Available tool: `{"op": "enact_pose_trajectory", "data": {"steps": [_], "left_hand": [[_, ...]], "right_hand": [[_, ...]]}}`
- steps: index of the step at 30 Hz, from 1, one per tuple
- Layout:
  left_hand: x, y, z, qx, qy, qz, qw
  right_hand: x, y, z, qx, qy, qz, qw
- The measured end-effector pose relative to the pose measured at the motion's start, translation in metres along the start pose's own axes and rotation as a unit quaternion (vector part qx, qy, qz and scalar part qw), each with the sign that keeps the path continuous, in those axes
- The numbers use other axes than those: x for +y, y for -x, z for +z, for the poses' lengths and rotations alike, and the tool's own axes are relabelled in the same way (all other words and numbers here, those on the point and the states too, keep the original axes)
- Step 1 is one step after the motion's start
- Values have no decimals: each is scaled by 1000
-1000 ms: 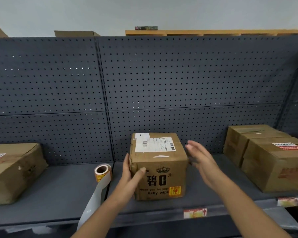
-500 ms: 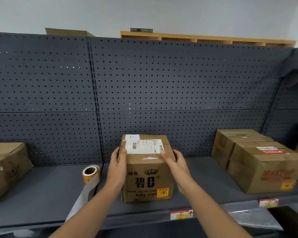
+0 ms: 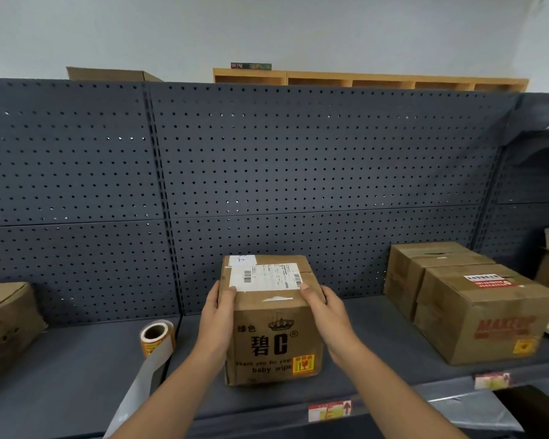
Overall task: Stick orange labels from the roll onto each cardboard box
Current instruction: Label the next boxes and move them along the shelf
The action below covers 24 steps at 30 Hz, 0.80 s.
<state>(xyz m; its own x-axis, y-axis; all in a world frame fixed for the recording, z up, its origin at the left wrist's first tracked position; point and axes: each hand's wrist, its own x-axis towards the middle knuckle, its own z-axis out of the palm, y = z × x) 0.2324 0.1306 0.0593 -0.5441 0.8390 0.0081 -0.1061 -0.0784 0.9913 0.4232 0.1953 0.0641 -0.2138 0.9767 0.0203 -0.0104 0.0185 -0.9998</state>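
Note:
A small cardboard box (image 3: 271, 337) with black print and a white shipping label on top stands on the grey shelf (image 3: 76, 375). An orange label (image 3: 303, 364) is stuck low on its front right. My left hand (image 3: 217, 318) grips its left side, thumb on the top edge. My right hand (image 3: 325, 312) grips its right side the same way. The roll of orange labels (image 3: 156, 339) stands left of the box, its white backing strip trailing over the shelf's front edge.
Two larger cardboard boxes (image 3: 482, 315) stand at the right, the nearer one with an orange label low on its front. Another box (image 3: 7, 324) sits at the far left. A dark pegboard wall (image 3: 267, 185) backs the shelf. Label scraps stick to the shelf's front lip.
My right hand closed in from the air onto the box's right side, and my left hand slid up its left side. Both now hold the box; the view shifted right.

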Motion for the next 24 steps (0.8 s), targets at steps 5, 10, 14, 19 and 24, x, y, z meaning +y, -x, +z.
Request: {"op": "enact_pose_trajectory", "data": {"steps": [5, 10, 14, 19, 24], "left_hand": [[9, 5, 28, -36, 27, -4, 999], [14, 7, 70, -69, 27, 17, 997], [16, 5, 111, -90, 14, 23, 996], [9, 0, 164, -121, 1, 21, 992], [-3, -3, 210, -122, -9, 4, 993]], "right_hand": [[-11, -11, -28, 12, -6, -14, 1000], [-22, -27, -67, 39, 11, -35, 999], [-27, -40, -105, 68, 20, -48, 996], [-35, -53, -157, 104, 27, -73, 992], [-33, -69, -195, 141, 61, -91, 984]]}}
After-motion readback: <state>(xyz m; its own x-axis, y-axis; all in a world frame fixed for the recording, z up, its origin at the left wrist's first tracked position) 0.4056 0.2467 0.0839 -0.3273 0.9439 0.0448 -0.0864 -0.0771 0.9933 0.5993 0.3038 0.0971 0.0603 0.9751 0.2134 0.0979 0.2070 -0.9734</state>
